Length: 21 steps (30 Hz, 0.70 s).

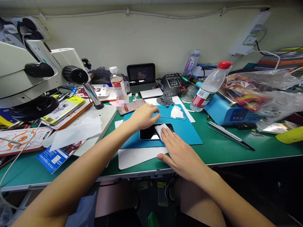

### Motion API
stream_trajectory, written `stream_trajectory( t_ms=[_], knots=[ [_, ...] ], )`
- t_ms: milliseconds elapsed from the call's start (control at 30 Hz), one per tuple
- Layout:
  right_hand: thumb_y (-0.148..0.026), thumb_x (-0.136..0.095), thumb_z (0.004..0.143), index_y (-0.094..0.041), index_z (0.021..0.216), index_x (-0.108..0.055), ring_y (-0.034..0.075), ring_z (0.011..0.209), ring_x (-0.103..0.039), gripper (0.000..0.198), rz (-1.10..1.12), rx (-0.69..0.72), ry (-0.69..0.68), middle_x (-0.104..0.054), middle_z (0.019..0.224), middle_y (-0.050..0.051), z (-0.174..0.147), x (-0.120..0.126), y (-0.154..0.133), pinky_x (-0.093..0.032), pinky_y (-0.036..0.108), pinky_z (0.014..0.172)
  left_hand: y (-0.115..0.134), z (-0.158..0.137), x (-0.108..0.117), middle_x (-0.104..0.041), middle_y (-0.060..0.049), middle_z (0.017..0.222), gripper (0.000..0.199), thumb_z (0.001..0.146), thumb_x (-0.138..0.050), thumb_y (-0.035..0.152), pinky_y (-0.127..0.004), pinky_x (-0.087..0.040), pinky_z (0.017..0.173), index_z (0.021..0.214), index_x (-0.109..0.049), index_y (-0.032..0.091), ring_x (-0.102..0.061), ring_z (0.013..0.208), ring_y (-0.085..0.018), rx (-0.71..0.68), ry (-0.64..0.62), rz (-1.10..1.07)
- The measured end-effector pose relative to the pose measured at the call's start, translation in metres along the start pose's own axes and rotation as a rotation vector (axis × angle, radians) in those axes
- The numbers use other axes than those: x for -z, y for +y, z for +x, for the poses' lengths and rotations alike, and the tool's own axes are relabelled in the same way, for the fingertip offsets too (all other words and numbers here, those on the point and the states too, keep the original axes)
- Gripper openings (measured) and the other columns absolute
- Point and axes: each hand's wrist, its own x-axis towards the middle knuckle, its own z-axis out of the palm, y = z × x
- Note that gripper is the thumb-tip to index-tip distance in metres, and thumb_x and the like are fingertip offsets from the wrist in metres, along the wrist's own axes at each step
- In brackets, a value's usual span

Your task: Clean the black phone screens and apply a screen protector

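A black-screened phone (148,133) lies flat on a blue mat (186,135). My right hand (180,153) presses a folded white wipe (159,128) onto the right part of its screen, fingers together and thumb out to the side. Over the phone's upper left edge hovers my left hand (145,117), its thumb and fingers apart and nothing visible in it. Whether it touches the phone I cannot tell. Behind the phone, a crumpled white wipe (177,112) rests on a clear flat piece at the mat's back.
On the left stand a microscope (30,75) and stacked boxes (62,110). Bottles (208,90) (117,82), a small screen device (141,74) and a black control unit (170,83) line the back. Tweezers (230,135) lie right, near a blue machine (227,110) under plastic bags.
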Motion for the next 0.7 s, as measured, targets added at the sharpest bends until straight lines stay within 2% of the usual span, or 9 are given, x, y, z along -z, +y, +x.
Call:
stream_trajectory(
  t_ms=[100, 167, 267, 367, 467, 533, 633, 700],
  knots=[
    [-0.070, -0.028, 0.100, 0.003, 0.156, -0.034, 0.036, 0.153, -0.025, 0.092, -0.017, -0.043, 0.036, -0.026, 0.163, 0.024, -0.003, -0.009, 0.001, -0.031, 0.056, 0.124, 0.039, 0.050, -0.017, -0.069, -0.014, 0.120, 0.026, 0.095, -0.058, 0.029, -0.043, -0.053, 0.096, 0.112, -0.070, 0.015, -0.059, 0.119, -0.031, -0.023, -0.092, 0.085],
    [-0.070, -0.026, 0.100, 0.004, 0.156, -0.033, 0.036, 0.153, -0.025, 0.092, -0.004, -0.064, 0.051, -0.025, 0.163, 0.024, -0.001, -0.013, 0.000, -0.030, 0.057, 0.124, 0.055, 0.080, -0.031, -0.067, -0.015, 0.125, 0.027, 0.095, -0.061, 0.027, -0.043, -0.053, 0.097, 0.118, -0.068, 0.013, -0.060, 0.120, -0.030, -0.005, -0.141, 0.125],
    [-0.067, -0.026, 0.102, 0.001, 0.157, -0.032, 0.033, 0.154, -0.023, 0.088, 0.042, -0.055, 0.066, -0.024, 0.164, 0.021, -0.001, -0.014, 0.000, -0.029, 0.055, 0.125, 0.058, 0.107, -0.047, -0.063, -0.012, 0.130, 0.036, 0.098, -0.063, 0.036, -0.046, -0.057, 0.094, 0.128, -0.060, 0.017, -0.064, 0.113, -0.025, 0.040, -0.173, 0.155],
    [-0.067, -0.027, 0.102, 0.000, 0.158, -0.031, 0.032, 0.155, -0.022, 0.088, 0.067, -0.045, 0.073, -0.024, 0.165, 0.020, -0.002, -0.014, 0.001, -0.028, 0.054, 0.125, 0.052, 0.108, -0.048, -0.064, -0.011, 0.126, 0.031, 0.099, -0.062, 0.034, -0.044, -0.057, 0.092, 0.124, -0.062, 0.016, -0.065, 0.110, -0.024, 0.066, -0.146, 0.148],
    [-0.067, -0.026, 0.102, 0.002, 0.157, -0.032, 0.032, 0.155, -0.023, 0.089, 0.054, -0.053, 0.086, -0.026, 0.164, 0.021, -0.002, -0.015, 0.002, -0.027, 0.053, 0.126, 0.049, 0.081, -0.033, -0.070, -0.011, 0.114, 0.018, 0.101, -0.052, 0.023, -0.036, -0.054, 0.090, 0.107, -0.066, 0.015, -0.065, 0.109, -0.024, 0.061, -0.031, 0.119],
    [-0.067, -0.025, 0.102, 0.002, 0.157, -0.033, 0.031, 0.154, -0.024, 0.088, 0.041, -0.055, 0.098, -0.027, 0.164, 0.021, -0.002, -0.016, 0.002, -0.027, 0.053, 0.126, 0.044, 0.047, -0.013, -0.071, -0.008, 0.110, 0.018, 0.102, -0.049, 0.026, -0.033, -0.051, 0.085, 0.108, -0.063, 0.017, -0.065, 0.104, -0.022, 0.057, 0.062, 0.102],
    [-0.067, -0.024, 0.102, -0.001, 0.158, -0.031, 0.030, 0.155, -0.023, 0.087, 0.032, -0.043, 0.095, -0.024, 0.165, 0.019, -0.002, -0.017, 0.002, -0.027, 0.053, 0.126, 0.018, -0.018, 0.032, -0.072, -0.005, 0.096, 0.013, 0.100, -0.051, 0.027, -0.032, -0.048, 0.076, 0.100, -0.062, 0.020, -0.065, 0.088, -0.020, 0.089, 0.212, 0.084],
    [-0.067, -0.023, 0.102, -0.002, 0.159, -0.029, 0.029, 0.155, -0.022, 0.087, 0.027, -0.041, 0.084, -0.023, 0.165, 0.017, -0.003, -0.016, 0.004, -0.027, 0.053, 0.126, -0.012, -0.063, 0.068, -0.070, -0.003, 0.090, 0.010, 0.096, -0.055, 0.028, -0.032, -0.047, 0.071, 0.095, -0.062, 0.021, -0.062, 0.078, -0.019, 0.193, 0.320, 0.142]
  ],
)
